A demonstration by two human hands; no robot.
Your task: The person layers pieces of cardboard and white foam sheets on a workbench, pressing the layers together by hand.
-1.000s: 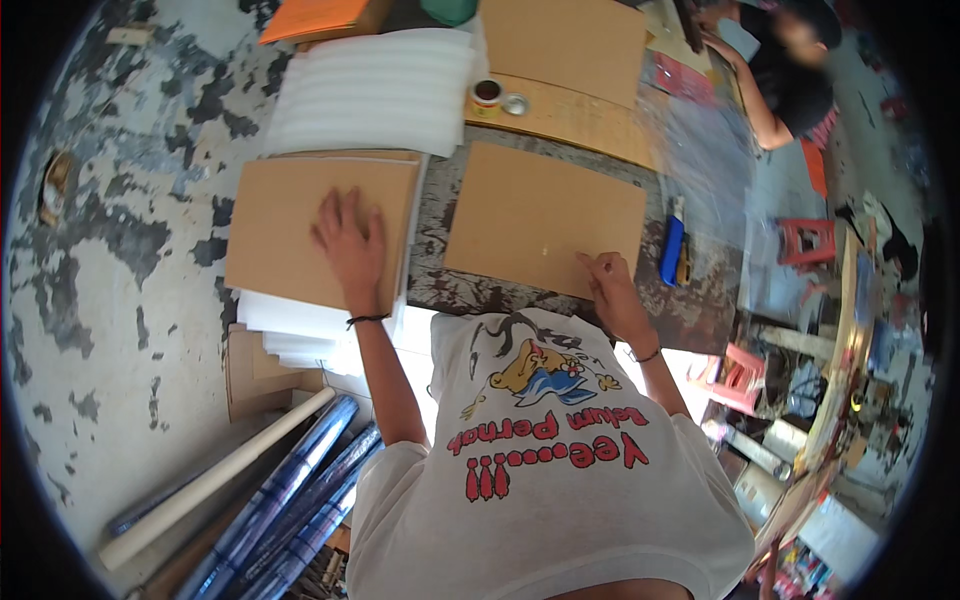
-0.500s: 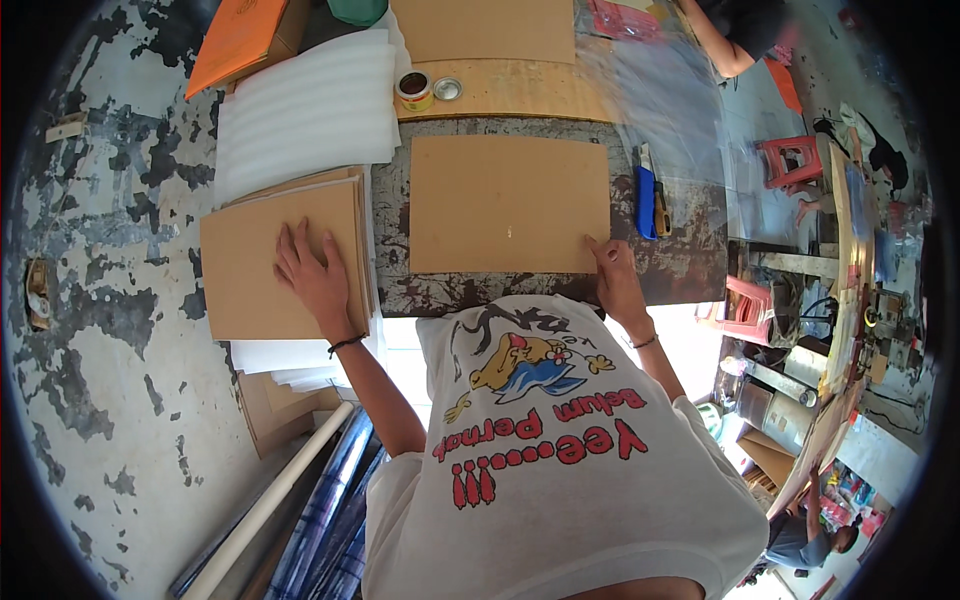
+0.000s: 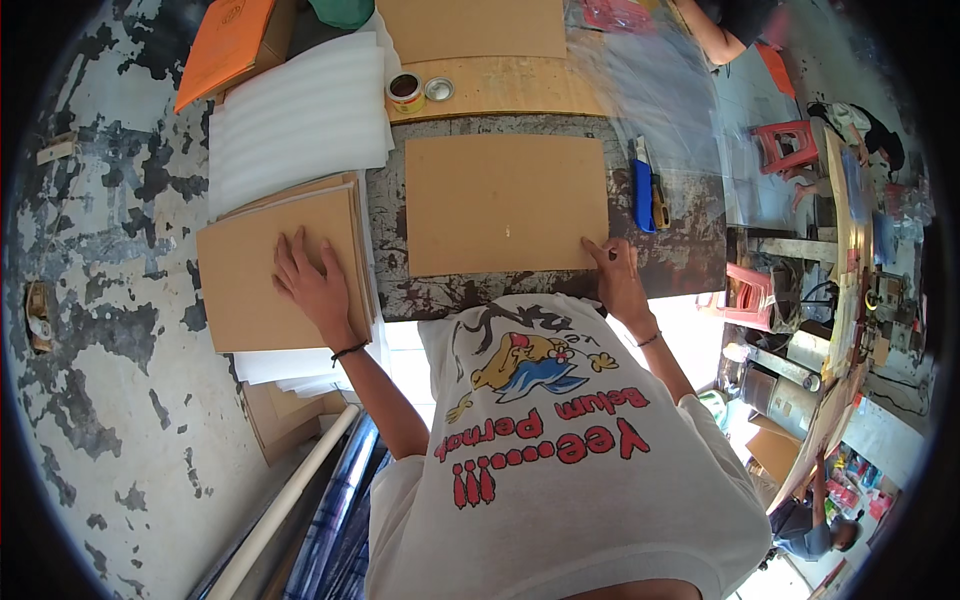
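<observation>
My left hand lies flat with fingers spread on the top sheet of a stack of brown cardboard at the left. A single brown cardboard sheet rests on the dark, worn tabletop in front of me. At its near right corner, my right hand has its fingers curled and pressed together, with the corner at the fingertips. Right of this sheet lie a blue-handled cutter and a smaller dark and yellow tool.
White foam sheets lie beyond the stack. An open tin and its lid stand on a wooden board. Clear plastic covers the far right. Rolls lean at lower left. Another person's arm shows at the top right.
The view has shifted slightly. Both hands keep their places, the left on the stack and the right at the sheet's corner.
</observation>
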